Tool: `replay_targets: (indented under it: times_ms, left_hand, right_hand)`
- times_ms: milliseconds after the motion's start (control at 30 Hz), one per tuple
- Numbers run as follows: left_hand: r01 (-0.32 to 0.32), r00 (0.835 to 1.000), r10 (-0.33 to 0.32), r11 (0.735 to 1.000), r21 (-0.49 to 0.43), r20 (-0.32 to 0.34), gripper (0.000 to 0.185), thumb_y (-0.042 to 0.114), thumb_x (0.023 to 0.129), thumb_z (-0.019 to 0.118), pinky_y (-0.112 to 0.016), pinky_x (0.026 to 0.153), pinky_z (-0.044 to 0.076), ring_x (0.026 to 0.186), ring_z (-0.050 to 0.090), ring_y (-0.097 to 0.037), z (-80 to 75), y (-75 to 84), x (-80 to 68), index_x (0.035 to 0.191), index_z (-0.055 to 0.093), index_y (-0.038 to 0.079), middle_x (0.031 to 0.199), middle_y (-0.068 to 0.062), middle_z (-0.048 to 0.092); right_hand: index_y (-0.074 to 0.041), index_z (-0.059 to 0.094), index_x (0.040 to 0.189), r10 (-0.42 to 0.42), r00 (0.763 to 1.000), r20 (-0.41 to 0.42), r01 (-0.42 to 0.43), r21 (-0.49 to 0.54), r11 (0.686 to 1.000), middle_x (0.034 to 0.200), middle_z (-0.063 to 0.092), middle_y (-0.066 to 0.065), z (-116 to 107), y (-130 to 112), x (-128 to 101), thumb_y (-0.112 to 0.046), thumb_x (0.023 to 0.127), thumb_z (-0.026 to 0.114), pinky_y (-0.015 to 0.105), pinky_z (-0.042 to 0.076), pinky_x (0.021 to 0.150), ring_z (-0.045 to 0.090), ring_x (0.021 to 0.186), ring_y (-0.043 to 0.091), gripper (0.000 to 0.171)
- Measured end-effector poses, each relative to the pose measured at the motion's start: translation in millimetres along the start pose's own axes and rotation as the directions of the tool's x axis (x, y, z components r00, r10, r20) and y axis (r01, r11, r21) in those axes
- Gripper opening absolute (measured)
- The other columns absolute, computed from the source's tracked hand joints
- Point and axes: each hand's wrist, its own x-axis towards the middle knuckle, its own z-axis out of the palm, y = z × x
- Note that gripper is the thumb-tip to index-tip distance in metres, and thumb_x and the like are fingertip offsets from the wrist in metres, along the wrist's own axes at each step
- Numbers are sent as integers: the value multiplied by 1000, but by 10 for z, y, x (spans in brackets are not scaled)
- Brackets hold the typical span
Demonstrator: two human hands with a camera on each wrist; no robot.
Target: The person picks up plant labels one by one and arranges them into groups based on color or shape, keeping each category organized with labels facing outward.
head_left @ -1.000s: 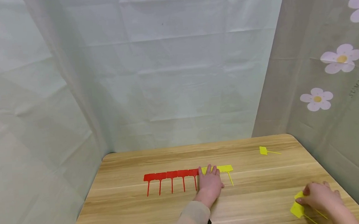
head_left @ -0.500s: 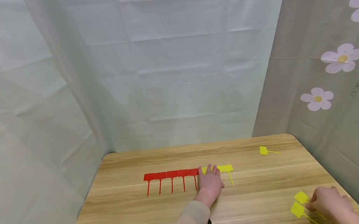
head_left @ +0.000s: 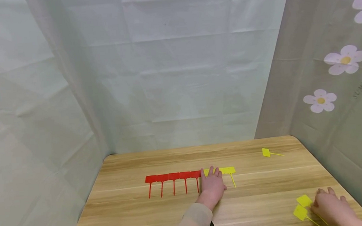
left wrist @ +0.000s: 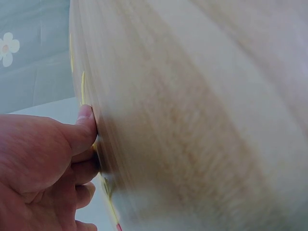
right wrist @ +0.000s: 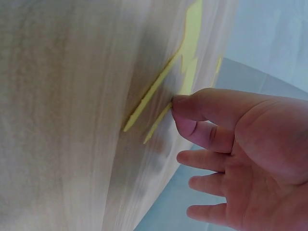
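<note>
two yellow tags (head_left: 303,206) lie at the near right corner of the wooden tabletop (head_left: 263,191), each a flat plastic square with a thin pointed stem, the pair overlapping slightly. the right hand (head_left: 333,209) rests flat just beside them, fingers relaxed and spread, its thumb tip touching a stem in the right wrist view; it grips nothing. five red tags (head_left: 173,180) of the same shape sit in a neat row at the middle of the tabletop, squares edge to edge, stems pointing toward the person. the row carries on in yellow: one yellow tag (head_left: 228,171) shows fully, and another is partly hidden under the left hand (head_left: 211,185), which lies palm down with straight fingers pressing on it. one more single yellow tag (head_left: 268,152) lies alone near the far right edge, well apart from both hands.
</note>
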Motion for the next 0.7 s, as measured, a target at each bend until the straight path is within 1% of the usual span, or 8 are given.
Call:
replay_targets:
  times_ms: [67,133,200,300,367,467,567,700]
  left_hand:
    - [-1,1000,1,1000,5,-5,68,55,102,64,-58,127,26,159,31,-16,7,3,7,161,53,24,167,10,44]
    - [-5,1000,5,1000,8,-5,68,56,102,64,-58,126,26,159,31,-16,16,7,19,161,52,24,167,10,44]
    - [-4,1000,5,1000,8,-4,69,56,102,64,-59,126,26,160,30,-17,35,9,37,161,52,24,168,10,43]
    - [1,1000,-1,1000,11,-3,69,57,101,65,-59,126,26,160,30,-16,55,8,56,161,52,25,168,11,43]
    - [4,1000,-4,1000,12,1,69,57,101,65,-59,127,25,160,30,-16,64,6,65,161,52,25,168,11,43]
    - [5,1000,-5,1000,15,4,70,58,101,64,-59,127,25,160,29,-16,73,4,72,161,52,25,168,11,42]
    - [3,1000,-3,1000,17,6,70,58,102,63,-59,127,25,160,28,-16,79,2,73,162,51,25,168,11,42]
    - [-3,1000,3,1000,23,3,69,58,102,62,-59,127,25,160,29,-16,72,-3,65,162,50,26,168,11,42]
  right_hand:
    - [-11,63,76,-5,1000,-4,5,-21,1000,128,55,46,26,-6,6,-20,93,75,90,27,99,31,127,79,22]
    - [-11,60,74,-10,1000,-18,10,-44,999,127,56,45,52,-15,12,-21,90,77,90,28,99,32,127,79,25]
    - [-10,61,76,-12,999,-31,11,-49,999,126,56,44,68,-23,20,-22,88,78,90,27,100,32,128,78,24]
    - [-7,66,79,-13,999,-40,11,-50,999,127,56,44,76,-34,30,-23,88,77,89,27,102,31,129,78,22]
    - [-7,67,80,-11,999,-36,10,-49,999,129,55,46,73,-41,30,-24,89,77,88,26,102,30,130,77,21]
    - [-11,63,75,-9,1000,-30,8,-47,999,131,54,46,65,-51,16,-24,90,76,89,26,103,29,131,78,24]
    - [-12,64,76,-12,999,-41,11,-33,999,129,56,45,40,-61,-1,-24,89,76,90,27,100,30,129,78,21]
    - [-12,69,86,-38,992,-121,38,-5,999,114,65,31,-18,-57,18,-28,89,81,88,33,92,43,120,71,21]
